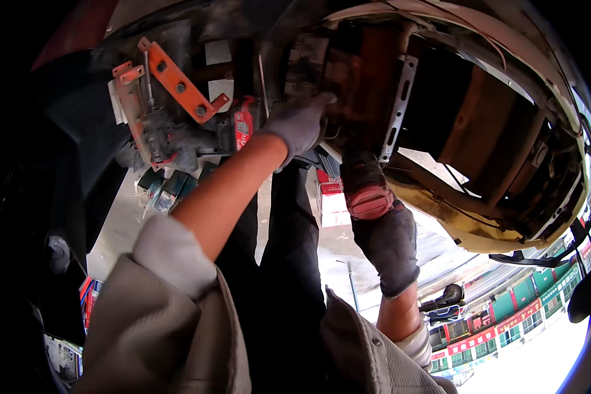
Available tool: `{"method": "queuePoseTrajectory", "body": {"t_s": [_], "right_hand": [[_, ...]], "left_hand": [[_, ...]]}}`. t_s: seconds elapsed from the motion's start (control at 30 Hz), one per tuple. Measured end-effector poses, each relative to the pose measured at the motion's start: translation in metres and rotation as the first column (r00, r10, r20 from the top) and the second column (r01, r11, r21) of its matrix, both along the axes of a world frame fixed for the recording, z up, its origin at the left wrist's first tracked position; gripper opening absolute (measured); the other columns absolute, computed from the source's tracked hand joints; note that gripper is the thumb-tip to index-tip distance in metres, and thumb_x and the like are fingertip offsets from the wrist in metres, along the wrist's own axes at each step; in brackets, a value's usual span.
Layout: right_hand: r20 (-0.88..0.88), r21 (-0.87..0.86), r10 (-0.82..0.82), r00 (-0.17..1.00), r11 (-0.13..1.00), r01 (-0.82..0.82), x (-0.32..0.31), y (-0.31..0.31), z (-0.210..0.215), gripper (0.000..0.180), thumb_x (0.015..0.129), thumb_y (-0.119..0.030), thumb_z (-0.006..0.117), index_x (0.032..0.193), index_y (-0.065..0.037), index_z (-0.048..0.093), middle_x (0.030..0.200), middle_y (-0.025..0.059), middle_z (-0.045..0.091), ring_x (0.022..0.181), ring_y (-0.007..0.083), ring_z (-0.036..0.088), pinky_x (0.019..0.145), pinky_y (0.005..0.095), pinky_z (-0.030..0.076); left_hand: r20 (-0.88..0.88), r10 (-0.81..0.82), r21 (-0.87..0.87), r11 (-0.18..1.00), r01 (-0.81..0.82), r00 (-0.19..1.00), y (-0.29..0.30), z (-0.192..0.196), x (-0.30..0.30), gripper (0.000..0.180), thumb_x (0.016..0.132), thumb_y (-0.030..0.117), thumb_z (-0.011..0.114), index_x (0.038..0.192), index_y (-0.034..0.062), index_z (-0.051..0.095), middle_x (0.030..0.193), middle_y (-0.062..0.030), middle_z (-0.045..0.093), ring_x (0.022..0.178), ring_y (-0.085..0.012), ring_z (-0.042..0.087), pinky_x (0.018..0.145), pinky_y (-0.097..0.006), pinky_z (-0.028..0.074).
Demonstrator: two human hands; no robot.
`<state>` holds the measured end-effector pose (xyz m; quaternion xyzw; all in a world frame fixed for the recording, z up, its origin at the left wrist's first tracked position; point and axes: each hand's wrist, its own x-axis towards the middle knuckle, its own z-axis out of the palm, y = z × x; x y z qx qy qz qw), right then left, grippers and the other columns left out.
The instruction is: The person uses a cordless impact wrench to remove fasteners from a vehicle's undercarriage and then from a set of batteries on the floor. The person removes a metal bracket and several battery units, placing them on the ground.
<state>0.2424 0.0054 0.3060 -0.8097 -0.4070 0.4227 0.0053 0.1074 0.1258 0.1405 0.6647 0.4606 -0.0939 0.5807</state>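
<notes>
My right hand (387, 246), in a dark grey glove, is wrapped round a red-and-black cordless power tool (368, 187). The tool points away from me, toward the dark, rusty inside of a vehicle body; its tip is lost in shadow. My left hand (300, 125), in a lighter grey glove, reaches in ahead and to the left of the tool. Its fingers are curled, and what they hold, if anything, is hidden. Right of both hands stands a silver slotted metal strip (399, 108). An orange metal bracket (182, 85) with several dark bolts lies at the far left.
A second power tool with a red-labelled battery (241, 125) lies left of my left forearm, near a worn orange-edged bracket (132, 108). A curved yellow body panel (479, 236) borders the right side. A red-and-white box (333, 197) is on the floor below.
</notes>
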Motion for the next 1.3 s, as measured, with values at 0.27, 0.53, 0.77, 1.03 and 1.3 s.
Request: {"method": "queuePoseTrajectory", "body": {"t_s": [0.27, 0.53, 0.77, 1.03, 1.3], "right_hand": [[0.018, -0.148, 0.033, 0.999, 0.988, -0.030, 0.001, 0.007, 0.007, 0.027, 0.080, -0.026, 0.068, 0.098, -0.007, 0.064, 0.080, 0.0179, 0.067, 0.077, 0.0392, 0.065, 0.064, 0.0447, 0.051], [-0.017, -0.253, 0.023, 1.000, 0.967, -0.026, -0.008, -0.003, 0.005, 0.025, 0.082, -0.017, 0.060, 0.100, -0.001, 0.055, 0.080, 0.0230, 0.067, 0.078, 0.0424, 0.065, 0.069, 0.0508, 0.050], [0.004, -0.161, -0.018, 1.000, 0.987, 0.018, -0.005, -0.006, 0.002, 0.031, 0.078, -0.025, 0.070, 0.098, -0.004, 0.060, 0.078, 0.0218, 0.066, 0.077, 0.0426, 0.064, 0.065, 0.0478, 0.052], [-0.022, -0.142, -0.014, 1.000, 0.990, 0.011, -0.008, -0.007, 0.003, 0.034, 0.079, -0.026, 0.070, 0.100, -0.002, 0.057, 0.078, 0.0234, 0.066, 0.078, 0.0434, 0.065, 0.068, 0.0498, 0.050], [-0.020, -0.143, 0.000, 1.000, 0.990, -0.003, -0.008, -0.011, 0.003, 0.033, 0.079, -0.022, 0.068, 0.101, -0.001, 0.057, 0.079, 0.0235, 0.066, 0.079, 0.0433, 0.065, 0.069, 0.0501, 0.050]], "left_hand": [[-0.235, -0.703, 0.176, 0.648, 0.741, 0.671, 0.012, -0.027, 0.042, 0.045, 0.089, 0.007, 0.047, 0.129, 0.0240, 0.058, 0.136, -0.0147, 0.049, 0.127, -0.0323, 0.048, 0.102, -0.042, 0.043], [-0.217, -0.596, 0.216, 0.743, 0.633, 0.773, 0.003, -0.059, 0.037, 0.042, 0.089, 0.005, 0.046, 0.128, 0.0163, 0.057, 0.130, -0.0127, 0.057, 0.120, -0.0322, 0.053, 0.101, -0.040, 0.044], [-0.113, -0.516, 0.108, 0.843, 0.526, 0.849, -0.003, -0.082, 0.035, 0.044, 0.084, 0.001, 0.055, 0.124, 0.0182, 0.062, 0.133, -0.0130, 0.052, 0.125, -0.0336, 0.049, 0.104, -0.039, 0.041], [-0.181, -0.552, 0.173, 0.797, 0.579, 0.814, -0.004, -0.070, 0.040, 0.044, 0.084, -0.001, 0.056, 0.123, 0.0179, 0.062, 0.134, -0.0126, 0.052, 0.126, -0.0320, 0.049, 0.103, -0.040, 0.042], [-0.165, -0.532, 0.154, 0.818, 0.554, 0.831, -0.002, -0.074, 0.041, 0.046, 0.084, -0.003, 0.053, 0.125, 0.0176, 0.061, 0.134, -0.0130, 0.053, 0.126, -0.0315, 0.050, 0.102, -0.039, 0.042]]}}
